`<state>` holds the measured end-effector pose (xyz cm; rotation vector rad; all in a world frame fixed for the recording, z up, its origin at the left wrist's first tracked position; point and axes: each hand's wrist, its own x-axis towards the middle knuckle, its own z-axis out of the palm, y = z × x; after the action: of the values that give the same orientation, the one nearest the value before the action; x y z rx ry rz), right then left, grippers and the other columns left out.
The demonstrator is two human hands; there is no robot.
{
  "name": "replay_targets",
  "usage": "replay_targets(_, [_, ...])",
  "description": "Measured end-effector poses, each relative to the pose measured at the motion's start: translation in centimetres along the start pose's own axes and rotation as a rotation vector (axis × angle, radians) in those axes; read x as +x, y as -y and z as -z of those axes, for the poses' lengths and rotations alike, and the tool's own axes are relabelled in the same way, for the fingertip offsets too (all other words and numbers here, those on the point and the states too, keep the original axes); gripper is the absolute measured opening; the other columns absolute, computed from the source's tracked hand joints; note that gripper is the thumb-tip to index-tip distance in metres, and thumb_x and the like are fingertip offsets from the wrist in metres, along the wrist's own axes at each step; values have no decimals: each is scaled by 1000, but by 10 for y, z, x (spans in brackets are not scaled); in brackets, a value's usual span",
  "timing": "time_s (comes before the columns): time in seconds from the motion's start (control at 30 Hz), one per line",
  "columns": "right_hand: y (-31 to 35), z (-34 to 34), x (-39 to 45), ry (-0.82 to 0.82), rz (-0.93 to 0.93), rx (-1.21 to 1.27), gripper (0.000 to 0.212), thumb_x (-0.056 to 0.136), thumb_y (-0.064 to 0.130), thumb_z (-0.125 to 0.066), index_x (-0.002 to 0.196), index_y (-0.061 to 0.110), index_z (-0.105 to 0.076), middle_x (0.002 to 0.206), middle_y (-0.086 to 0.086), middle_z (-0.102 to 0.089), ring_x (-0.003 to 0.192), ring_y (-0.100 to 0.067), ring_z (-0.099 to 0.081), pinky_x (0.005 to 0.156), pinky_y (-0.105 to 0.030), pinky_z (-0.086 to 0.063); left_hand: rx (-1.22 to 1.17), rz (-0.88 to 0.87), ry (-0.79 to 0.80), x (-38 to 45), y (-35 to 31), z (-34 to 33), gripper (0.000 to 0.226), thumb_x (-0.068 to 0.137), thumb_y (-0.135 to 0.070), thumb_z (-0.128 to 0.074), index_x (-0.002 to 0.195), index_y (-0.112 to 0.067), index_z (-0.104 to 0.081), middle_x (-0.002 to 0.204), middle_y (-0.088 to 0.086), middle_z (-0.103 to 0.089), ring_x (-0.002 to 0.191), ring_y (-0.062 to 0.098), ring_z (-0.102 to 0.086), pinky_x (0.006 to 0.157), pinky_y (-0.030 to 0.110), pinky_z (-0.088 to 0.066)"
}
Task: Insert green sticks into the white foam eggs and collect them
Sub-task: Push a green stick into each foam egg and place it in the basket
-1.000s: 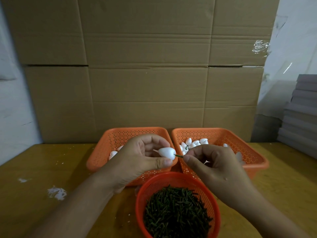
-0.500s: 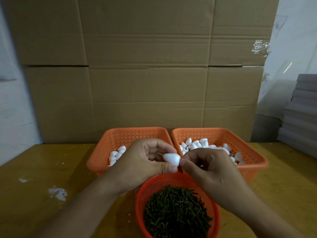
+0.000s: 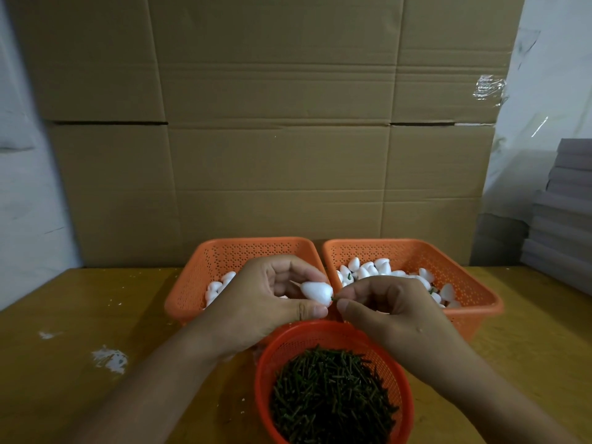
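My left hand (image 3: 262, 302) holds a white foam egg (image 3: 315, 291) between thumb and fingers, its blunt end facing right. My right hand (image 3: 394, 310) pinches a short green stick (image 3: 334, 299) whose tip meets that blunt end. Both hands hover above the gap between two orange rectangular baskets. The left basket (image 3: 205, 274) holds plain white eggs (image 3: 217, 288). The right basket (image 3: 474, 283) holds several eggs (image 3: 371, 269), some with green stubs. A round red basket (image 3: 266, 363) in front is full of green sticks (image 3: 333, 395).
The baskets sit on a yellow-brown table (image 3: 80, 315) with white scuffs (image 3: 110, 358) at the left. A cardboard wall (image 3: 272, 139) stands right behind the baskets. Grey stacked sheets (image 3: 563, 225) lie at the right edge.
The egg was turned in my left hand and now points its blunt end right again. My right hand's fingers have moved slightly off the egg, with a green stick showing at the contact.
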<state>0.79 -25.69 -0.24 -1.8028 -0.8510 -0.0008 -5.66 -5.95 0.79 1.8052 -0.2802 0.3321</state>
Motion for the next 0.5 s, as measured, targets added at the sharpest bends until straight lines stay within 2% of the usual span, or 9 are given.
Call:
replay_targets(0.13, [-1,1,-1,-7,20,-37,16,89,23,-68,76,26,-76,70,1,-71,60,-11,-63,55,-23,-49,7,-7,7,0,0,-1,29,72,-12,-87,92,-30,-76,103,3,-76,96,18,-73,81,22,-56])
replay_targets(0.3, [1,-1,-2,-18,47,-63,15,88,24,-68,78,32,-75,66,0,-70,56,-4,-57,53,-24,-46,11,-5,9,0,1,-2,28,69,-11,-87,92,-24,-76,101,5,-77,93,18,-74,80,22,-56])
replay_targets(0.43, [-1,-3,-2,-12,39,-54,16,91,24,-69,77,26,-76,68,0,-70,57,-6,-58,54,-25,-46,26,-1,5,1,1,0,30,70,-7,-88,91,-26,-76,102,3,-77,95,18,-73,82,22,-57])
replay_targets(0.5, [-1,-3,-1,5,11,-20,15,91,25,-69,78,25,-76,63,1,-67,53,-3,-54,51,-21,-42,45,6,1,1,2,2,31,70,-9,-88,92,-27,-76,103,2,-77,97,18,-73,84,23,-57])
